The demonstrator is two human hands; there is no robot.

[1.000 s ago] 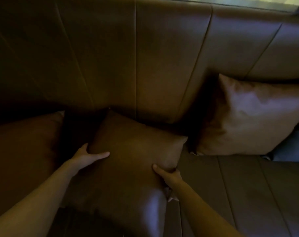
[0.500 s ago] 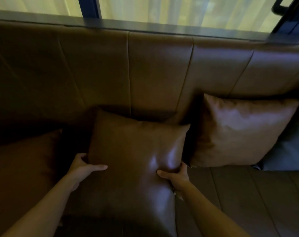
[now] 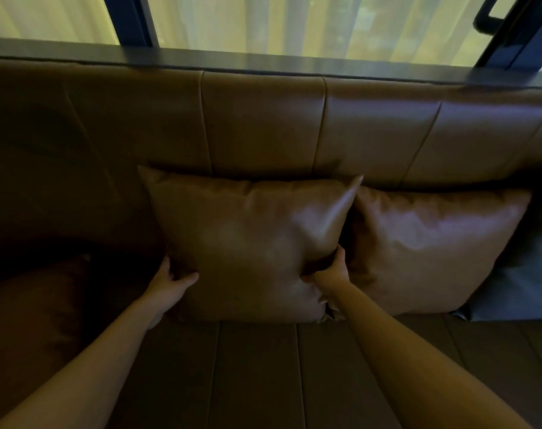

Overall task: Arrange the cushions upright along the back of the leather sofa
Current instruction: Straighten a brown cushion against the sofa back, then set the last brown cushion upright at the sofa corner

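Observation:
A brown leather cushion [image 3: 248, 243] stands upright against the back [image 3: 263, 125] of the leather sofa, in the middle of the view. My left hand [image 3: 170, 281] grips its lower left edge, thumb on the front. My right hand [image 3: 330, 272] grips its lower right edge, fingers tucked behind. A second brown cushion [image 3: 434, 246] leans upright against the back just to the right, its corner touching the held one. A darker brown cushion [image 3: 31, 320] lies in shadow at the left.
A dark grey cushion [image 3: 523, 274] sits at the far right behind the second cushion. A dark ledge [image 3: 263, 61] runs along the sofa's top, with curtained windows behind it. The sofa seat [image 3: 257, 373] stretches out in front of the cushions.
Both hands have raised the middle cushion from lying tilted on the seat to standing upright against the back, closer to the right cushion. The view has tilted up.

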